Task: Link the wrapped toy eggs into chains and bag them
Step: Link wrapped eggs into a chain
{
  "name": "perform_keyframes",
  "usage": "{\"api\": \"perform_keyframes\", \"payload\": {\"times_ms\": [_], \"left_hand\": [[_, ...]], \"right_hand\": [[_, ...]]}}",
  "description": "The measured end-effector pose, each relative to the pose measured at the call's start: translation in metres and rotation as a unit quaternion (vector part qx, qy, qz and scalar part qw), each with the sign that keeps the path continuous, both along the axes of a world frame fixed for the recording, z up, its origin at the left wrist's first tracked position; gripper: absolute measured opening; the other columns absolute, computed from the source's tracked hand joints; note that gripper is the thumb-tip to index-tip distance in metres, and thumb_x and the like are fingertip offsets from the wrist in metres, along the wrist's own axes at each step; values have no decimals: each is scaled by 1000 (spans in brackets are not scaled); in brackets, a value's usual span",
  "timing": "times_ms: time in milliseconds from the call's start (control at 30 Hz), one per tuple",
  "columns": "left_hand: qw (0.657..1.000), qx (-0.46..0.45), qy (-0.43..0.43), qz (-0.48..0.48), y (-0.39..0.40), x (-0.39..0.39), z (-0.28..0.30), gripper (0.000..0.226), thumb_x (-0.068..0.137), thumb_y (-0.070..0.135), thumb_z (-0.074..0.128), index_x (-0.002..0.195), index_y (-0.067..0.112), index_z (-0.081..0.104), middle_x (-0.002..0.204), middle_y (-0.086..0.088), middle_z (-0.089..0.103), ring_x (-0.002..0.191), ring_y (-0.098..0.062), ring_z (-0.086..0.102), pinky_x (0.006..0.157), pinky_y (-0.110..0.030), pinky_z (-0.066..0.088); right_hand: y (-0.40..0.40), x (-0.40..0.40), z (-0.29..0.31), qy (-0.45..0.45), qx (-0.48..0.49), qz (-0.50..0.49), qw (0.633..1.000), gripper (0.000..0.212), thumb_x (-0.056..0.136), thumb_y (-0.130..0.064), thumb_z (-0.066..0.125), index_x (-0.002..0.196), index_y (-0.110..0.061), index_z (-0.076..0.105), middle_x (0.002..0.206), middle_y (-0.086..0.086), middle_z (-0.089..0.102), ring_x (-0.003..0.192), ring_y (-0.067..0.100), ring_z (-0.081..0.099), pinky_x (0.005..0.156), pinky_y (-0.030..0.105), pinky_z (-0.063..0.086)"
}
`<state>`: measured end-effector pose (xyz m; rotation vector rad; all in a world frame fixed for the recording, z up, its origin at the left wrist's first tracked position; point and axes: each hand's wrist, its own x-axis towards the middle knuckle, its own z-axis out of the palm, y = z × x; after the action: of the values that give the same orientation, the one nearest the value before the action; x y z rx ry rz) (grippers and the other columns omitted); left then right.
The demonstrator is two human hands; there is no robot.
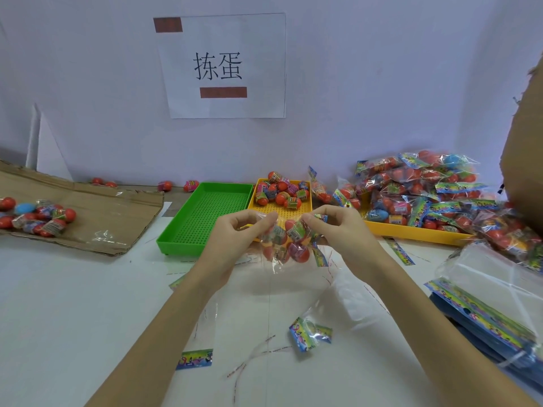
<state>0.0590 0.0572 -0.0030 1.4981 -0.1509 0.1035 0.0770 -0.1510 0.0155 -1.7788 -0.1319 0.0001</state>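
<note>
A clear bag of wrapped toy eggs (283, 243) hangs at picture centre above the white desk (73, 304). The eggs inside are mostly red, each banded with a multicoloured wrapper; the film is crinkled and a printed header strip dangles at its 4 o'clock. The left hand (238, 235) pinches the bag's top edge at 10 o'clock, the right hand (338, 227) pinches it at 2 o'clock; both grips are closed on the film. At 12 o'clock sits a yellow tray (293, 211) of loose eggs, a green tray (205, 218) at 10 o'clock, filled bags (426, 189) heaped at 2 o'clock.
</note>
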Motion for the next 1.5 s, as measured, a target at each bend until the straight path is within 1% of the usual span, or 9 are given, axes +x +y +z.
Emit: {"api": "perform_keyframes", "payload": {"times_ms": [133, 267, 433, 667, 767, 900, 1067, 1267, 1500], "left_hand": [[999, -22, 8, 44, 0, 1, -2, 27, 90, 19, 80, 82, -3, 66, 77, -10, 66, 60, -20, 63, 51, -28, 53], [993, -55, 11, 104, 2, 2, -2, 33, 93, 29, 78, 70, 17, 58, 65, -2, 60, 51, -16, 58, 47, -25, 47], [985, -79, 45, 150, 5, 3, -1, 40, 95, 37, 75, 62, 25, 56, 60, 5, 54, 49, -12, 54, 48, -26, 42], [981, -62, 31, 179, 6, 6, -6, 45, 99, 32, 71, 56, 24, 60, 56, 4, 58, 46, -11, 57, 47, -22, 47], [988, -101, 43, 111, 2, 4, 1, 39, 93, 56, 67, 84, 19, 77, 78, -4, 74, 66, -16, 69, 64, -32, 61], [990, -123, 70, -21, -3, 4, 3, 64, 87, 56, 71, 129, 9, 65, 116, -15, 77, 102, -31, 77, 93, -39, 61], [992, -86, 64, -70, -7, -2, -4, 48, 88, 20, 78, 131, 10, 59, 98, -22, 75, 75, -29, 75, 74, -30, 63], [992, -92, 63, -49, -2, -2, 1, 45, 89, 21, 78, 130, 14, 62, 103, -20, 76, 77, -28, 72, 77, -36, 64], [998, -49, 28, -34, 3, 0, 0, 51, 79, 24, 82, 126, 18, 64, 94, -22, 78, 74, -24, 74, 69, -30, 62]], "right_hand": [[2, -1, 0, -20, 7, 34, 999, 16, 97, -32, 68, 99, -18, 77, 87, -2, 78, 81, 14, 74, 72, 24, 61], [3, -5, 0, -1, -104, 130, 986, 43, 90, -64, 61, 110, -27, 72, 98, -7, 78, 90, 13, 74, 84, 30, 60], [3, -8, -3, -6, -133, 154, 979, 11, 99, -21, 68, 98, -14, 77, 85, 0, 79, 79, 14, 75, 66, 22, 57], [5, -7, -1, -24, -73, 103, 992, 12, 101, -18, 64, 97, -12, 74, 84, 1, 79, 78, 15, 75, 66, 24, 59], [8, -8, -1, -29, 23, 61, 997, 13, 102, -12, 62, 98, -4, 72, 83, 8, 78, 77, 23, 77, 64, 25, 60], [7, -8, 3, -44, 107, -2, 993, 14, 100, -14, 66, 98, -3, 73, 83, 9, 79, 77, 25, 77, 63, 24, 60], [2, -7, 2, -51, 97, -6, 994, 15, 99, -17, 67, 102, -4, 74, 86, 8, 79, 80, 24, 78, 69, 27, 61], [2, -6, 4, -51, 56, 0, 997, 12, 99, -18, 66, 97, -9, 74, 84, 3, 78, 78, 20, 77, 67, 26, 61], [-7, -4, 7, -53, 0, -10, 999, 8, 97, -14, 69, 96, -10, 76, 75, 2, 75, 60, 8, 65, 58, 18, 54]]}}
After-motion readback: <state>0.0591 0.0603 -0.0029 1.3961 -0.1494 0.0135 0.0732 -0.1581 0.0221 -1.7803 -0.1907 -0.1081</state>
